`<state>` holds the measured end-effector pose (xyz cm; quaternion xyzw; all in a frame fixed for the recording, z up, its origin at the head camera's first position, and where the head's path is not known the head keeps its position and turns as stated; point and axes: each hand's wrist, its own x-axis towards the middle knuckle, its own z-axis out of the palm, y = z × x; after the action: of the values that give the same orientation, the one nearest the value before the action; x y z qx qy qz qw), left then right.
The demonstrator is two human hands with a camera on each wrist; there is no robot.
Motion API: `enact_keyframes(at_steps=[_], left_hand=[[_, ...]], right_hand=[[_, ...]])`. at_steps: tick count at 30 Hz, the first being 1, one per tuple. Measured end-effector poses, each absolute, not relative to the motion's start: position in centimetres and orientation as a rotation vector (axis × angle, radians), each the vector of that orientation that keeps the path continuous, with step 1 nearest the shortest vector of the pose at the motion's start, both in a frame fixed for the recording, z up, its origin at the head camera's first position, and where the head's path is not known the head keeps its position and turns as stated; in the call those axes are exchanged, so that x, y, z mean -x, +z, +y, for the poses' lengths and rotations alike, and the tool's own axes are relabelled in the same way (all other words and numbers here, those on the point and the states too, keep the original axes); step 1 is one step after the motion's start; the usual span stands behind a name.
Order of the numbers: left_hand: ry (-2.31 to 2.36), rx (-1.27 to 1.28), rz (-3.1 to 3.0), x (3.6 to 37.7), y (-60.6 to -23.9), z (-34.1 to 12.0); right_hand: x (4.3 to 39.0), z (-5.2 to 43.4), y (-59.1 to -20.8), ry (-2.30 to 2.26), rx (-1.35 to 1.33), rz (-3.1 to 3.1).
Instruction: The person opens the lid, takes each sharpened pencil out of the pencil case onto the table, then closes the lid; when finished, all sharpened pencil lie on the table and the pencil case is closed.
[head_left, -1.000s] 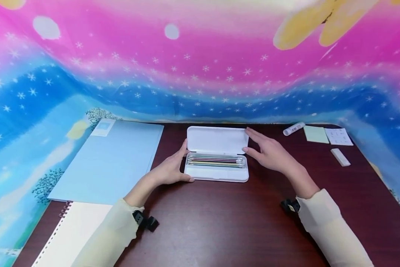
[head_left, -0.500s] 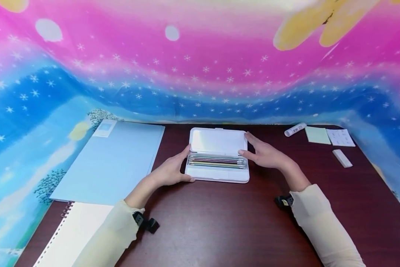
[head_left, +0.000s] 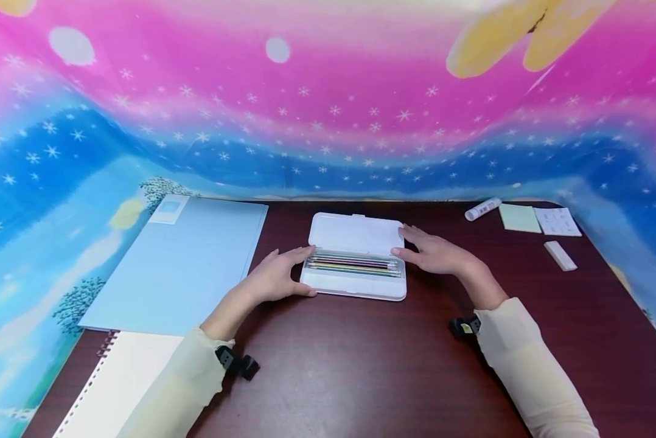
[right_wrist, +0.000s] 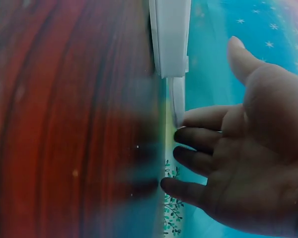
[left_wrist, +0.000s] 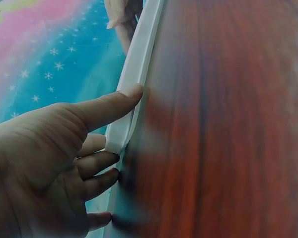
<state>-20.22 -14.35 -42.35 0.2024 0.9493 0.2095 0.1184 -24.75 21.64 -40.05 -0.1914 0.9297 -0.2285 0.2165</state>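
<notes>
A white pencil case (head_left: 355, 286) lies on the dark wooden table with its lid (head_left: 355, 232) folded back. Inside it, several striped pencils (head_left: 355, 265) lie side by side. My left hand (head_left: 270, 277) holds the left end of the case, thumb at the front corner and index finger near the hinge. In the left wrist view, the thumb (left_wrist: 111, 106) crosses the case's narrow side. My right hand (head_left: 440, 254) is at the lid's right edge, fingertips on its border. Seen from the right wrist, its fingers (right_wrist: 201, 139) are fairly straight and the thumb stands apart.
A light blue folder (head_left: 185, 267) lies left of the case, above a spiral notebook (head_left: 120, 377). At the back right are a glue stick (head_left: 482, 209), a green sticky-note pad (head_left: 519, 218), a printed white slip (head_left: 558, 221) and a white eraser (head_left: 560, 255). A patterned cloth (head_left: 328, 121) surrounds the table.
The lid has tipped further back and lies flatter. My left index finger has moved down from the lid's edge toward the hinge. My right hand has shifted slightly left and down with the lid.
</notes>
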Motion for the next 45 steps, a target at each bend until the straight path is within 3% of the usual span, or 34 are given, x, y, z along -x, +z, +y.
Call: enact_keyframes(at_steps=[17, 29, 45], left_hand=[[0.560, -0.587, 2.814, 20.3, -42.1, -14.6], [0.504, -0.632, 2.878, 19.7, -42.5, -14.5], [0.547, -0.616, 2.860, 20.0, -42.2, -14.6]], right_hand=[[24.1, 21.5, -38.8, -0.640, 0.552, 2.630], [23.0, 21.3, -37.4, -0.751, 0.720, 2.788], [23.4, 20.4, -38.4, -0.861, 0.673, 2.726]])
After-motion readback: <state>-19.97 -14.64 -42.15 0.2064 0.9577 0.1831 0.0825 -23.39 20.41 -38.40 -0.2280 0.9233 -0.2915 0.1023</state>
